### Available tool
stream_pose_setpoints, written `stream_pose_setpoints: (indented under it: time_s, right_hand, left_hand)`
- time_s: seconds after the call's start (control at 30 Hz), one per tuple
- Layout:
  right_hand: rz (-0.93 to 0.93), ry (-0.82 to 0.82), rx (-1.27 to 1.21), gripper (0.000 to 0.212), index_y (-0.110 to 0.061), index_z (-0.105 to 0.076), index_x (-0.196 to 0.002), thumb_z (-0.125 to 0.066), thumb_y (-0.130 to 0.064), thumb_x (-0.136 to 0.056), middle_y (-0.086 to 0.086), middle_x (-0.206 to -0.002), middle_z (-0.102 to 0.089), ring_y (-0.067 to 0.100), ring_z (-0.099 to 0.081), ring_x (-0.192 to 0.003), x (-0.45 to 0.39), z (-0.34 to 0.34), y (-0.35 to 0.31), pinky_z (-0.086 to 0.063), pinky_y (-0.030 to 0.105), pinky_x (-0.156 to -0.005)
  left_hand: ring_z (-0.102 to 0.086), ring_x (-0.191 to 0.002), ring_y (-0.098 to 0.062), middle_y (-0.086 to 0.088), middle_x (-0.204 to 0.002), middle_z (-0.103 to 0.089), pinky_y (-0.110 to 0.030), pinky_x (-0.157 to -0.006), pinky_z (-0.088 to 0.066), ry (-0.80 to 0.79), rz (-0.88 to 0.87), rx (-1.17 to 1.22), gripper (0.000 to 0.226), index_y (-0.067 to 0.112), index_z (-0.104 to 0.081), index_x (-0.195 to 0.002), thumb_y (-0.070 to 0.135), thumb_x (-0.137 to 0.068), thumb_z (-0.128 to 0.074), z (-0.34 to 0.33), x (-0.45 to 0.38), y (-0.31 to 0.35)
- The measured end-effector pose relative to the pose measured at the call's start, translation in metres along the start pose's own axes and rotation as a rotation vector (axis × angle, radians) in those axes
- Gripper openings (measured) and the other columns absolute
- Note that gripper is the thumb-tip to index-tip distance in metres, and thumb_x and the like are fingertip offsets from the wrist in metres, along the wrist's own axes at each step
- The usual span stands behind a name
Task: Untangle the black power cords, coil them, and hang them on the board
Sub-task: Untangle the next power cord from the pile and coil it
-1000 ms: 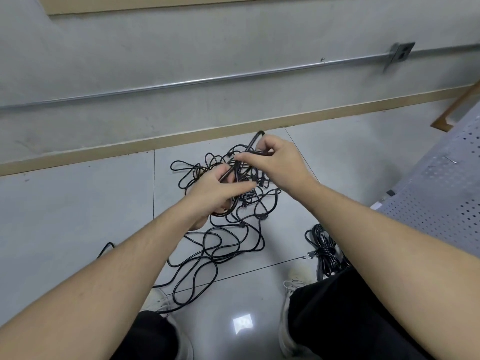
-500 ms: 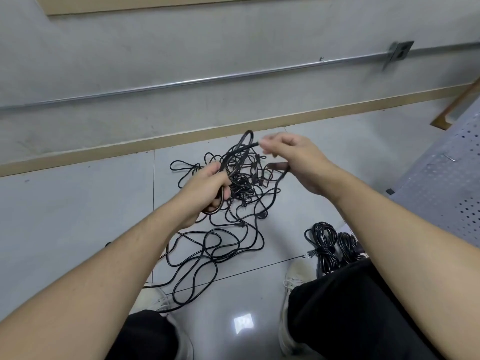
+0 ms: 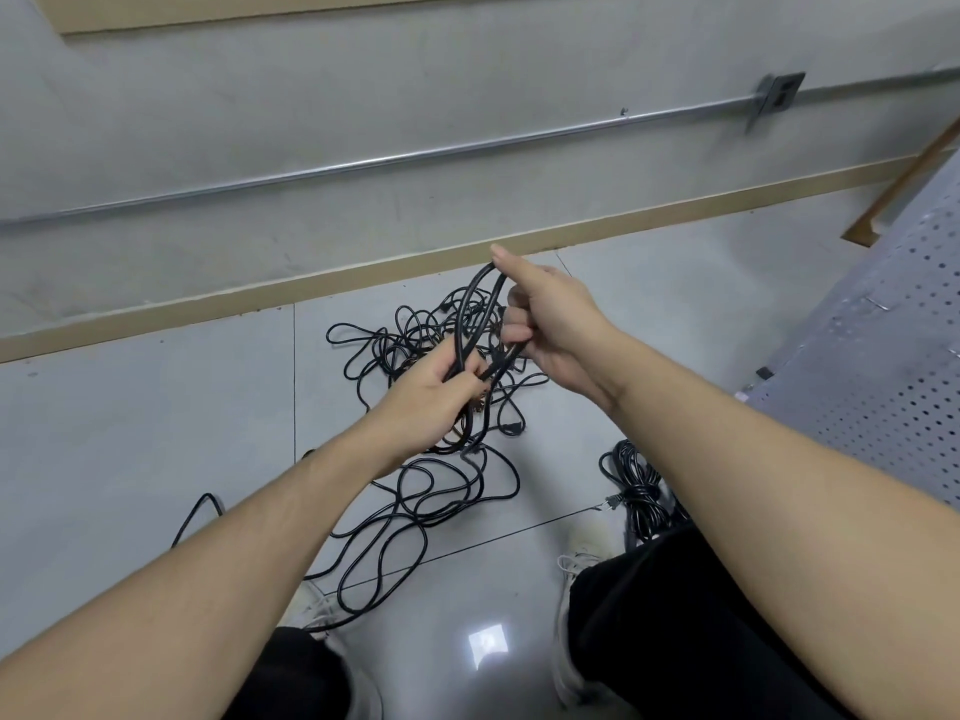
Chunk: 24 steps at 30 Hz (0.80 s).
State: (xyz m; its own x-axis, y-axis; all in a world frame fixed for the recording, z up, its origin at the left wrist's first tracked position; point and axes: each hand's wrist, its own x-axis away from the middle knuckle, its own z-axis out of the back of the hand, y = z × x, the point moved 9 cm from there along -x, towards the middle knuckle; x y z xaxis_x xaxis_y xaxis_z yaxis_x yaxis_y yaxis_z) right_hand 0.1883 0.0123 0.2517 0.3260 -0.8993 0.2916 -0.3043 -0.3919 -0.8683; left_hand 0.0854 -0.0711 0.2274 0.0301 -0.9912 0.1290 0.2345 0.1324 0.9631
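A tangle of black power cords (image 3: 415,491) lies spread on the grey tiled floor in front of me. My left hand (image 3: 431,397) grips a bunch of cord loops (image 3: 475,314) that rise up out of the fist. My right hand (image 3: 550,324) holds the top of those loops, index finger stretched upward, other fingers curled round a strand. Two coiled cords (image 3: 636,491) lie on the floor by my right knee. The grey perforated board (image 3: 878,366) leans at the right edge.
The wall with a beige skirting strip (image 3: 363,272) and a metal conduit pipe (image 3: 415,155) runs across behind the cords. My white shoes (image 3: 582,553) and black trousers fill the bottom of the view. A wooden frame piece (image 3: 904,184) stands at the far right.
My right hand has moved back toward the left hand and taken hold of the raised loop's top. The loop now stands taller above my left fist.
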Motion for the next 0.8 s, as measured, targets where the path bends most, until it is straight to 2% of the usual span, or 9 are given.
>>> stream_pose_setpoints:
  time_s: [0.13,0.2,0.3,0.37,0.47,0.53,0.6,0.7,0.8]
  right_hand:
    - [-0.035,-0.03,0.048,0.036,-0.022,-0.037,-0.083,-0.069,-0.029,-0.098,-0.01,-0.053,-0.021,0.007,-0.016,-0.045,-0.001,-0.005,0.003,-0.016,0.018,-0.036]
    - [-0.04,-0.047,0.008,0.038,-0.024,-0.033,-0.083,-0.067,-0.03,-0.099,-0.009,-0.053,-0.019,0.006,-0.015,-0.044,0.0,-0.007,0.004,-0.015,0.018,-0.035]
    - [0.002,-0.062,-0.058,0.039,-0.025,-0.03,-0.081,-0.065,-0.029,-0.1,-0.009,-0.054,-0.02,0.005,-0.014,-0.042,0.0,-0.009,0.001,-0.013,0.018,-0.035]
    - [0.023,-0.059,-0.106,0.038,-0.026,-0.032,-0.081,-0.064,-0.028,-0.1,-0.01,-0.054,-0.02,0.005,-0.015,-0.042,0.0,-0.009,-0.002,-0.013,0.018,-0.035]
    - [0.056,-0.045,-0.124,0.035,-0.024,-0.035,-0.08,-0.064,-0.028,-0.1,-0.009,-0.054,-0.024,0.004,-0.019,-0.042,0.002,-0.009,-0.003,-0.018,0.017,-0.035]
    - [0.085,-0.015,-0.118,0.031,-0.021,-0.042,-0.082,-0.066,-0.029,-0.099,-0.007,-0.056,-0.038,0.006,-0.034,-0.044,0.002,-0.007,-0.003,-0.033,0.018,-0.039]
    - [0.086,-0.015,-0.179,0.023,-0.014,-0.05,-0.091,-0.067,-0.028,-0.099,0.0,-0.069,-0.06,0.012,-0.06,-0.058,0.004,-0.01,-0.003,-0.055,0.026,-0.053]
    - [0.04,-0.044,-0.352,0.025,-0.002,-0.053,-0.109,-0.061,-0.025,-0.102,0.009,-0.081,-0.074,0.02,-0.075,-0.073,0.008,-0.019,-0.001,-0.063,0.033,-0.065]
    - [-0.04,-0.025,-0.419,0.034,-0.004,-0.054,-0.087,-0.055,-0.032,-0.105,0.003,-0.062,-0.062,0.014,-0.064,-0.054,0.006,-0.02,0.004,-0.06,0.028,-0.057]
  left_hand:
    - [-0.065,-0.111,0.0,0.008,-0.121,-0.07,-0.018,-0.094,-0.047,-0.057,0.03,0.004,0.006,-0.003,-0.048,-0.095,-0.009,-0.095,-0.048,0.008,-0.003,-0.01]
    - [-0.065,-0.117,-0.005,-0.001,-0.13,-0.068,-0.013,-0.087,-0.049,-0.104,0.052,0.072,0.024,0.01,-0.044,-0.085,-0.013,-0.095,-0.047,0.005,0.001,-0.009]
    - [-0.065,-0.103,0.0,-0.028,-0.13,-0.062,-0.001,-0.056,-0.042,-0.182,0.03,0.131,0.032,0.015,-0.041,-0.082,-0.014,-0.097,-0.045,-0.008,0.01,0.003]
    - [-0.069,-0.084,0.001,-0.033,-0.123,-0.062,-0.001,-0.05,-0.04,-0.24,0.021,0.215,0.03,0.013,-0.043,-0.085,-0.014,-0.097,-0.043,-0.017,0.013,0.011]
    - [-0.074,-0.095,-0.022,-0.022,-0.107,-0.068,-0.01,-0.073,-0.051,-0.289,0.043,0.354,0.021,0.011,-0.051,-0.09,-0.01,-0.094,-0.054,-0.018,0.013,0.012]
    - [-0.071,-0.104,-0.037,-0.015,-0.1,-0.07,-0.034,-0.095,-0.049,-0.331,0.06,0.447,0.016,0.014,-0.061,-0.093,-0.001,-0.088,-0.061,-0.021,0.014,0.008]
    - [-0.072,-0.094,-0.034,-0.008,-0.09,-0.066,-0.042,-0.092,-0.055,-0.341,0.072,0.484,0.015,0.016,-0.065,-0.093,0.005,-0.084,-0.061,-0.025,0.015,0.005]
    - [-0.065,-0.074,-0.025,-0.007,-0.083,-0.06,-0.055,-0.091,-0.058,-0.35,0.102,0.597,0.016,0.016,-0.068,-0.093,0.004,-0.085,-0.061,-0.03,0.017,0.006]
    - [-0.055,-0.063,-0.017,-0.005,-0.08,-0.055,-0.034,-0.065,-0.056,-0.355,0.147,0.66,0.021,0.021,-0.075,-0.09,0.006,-0.084,-0.061,-0.031,0.019,0.006]
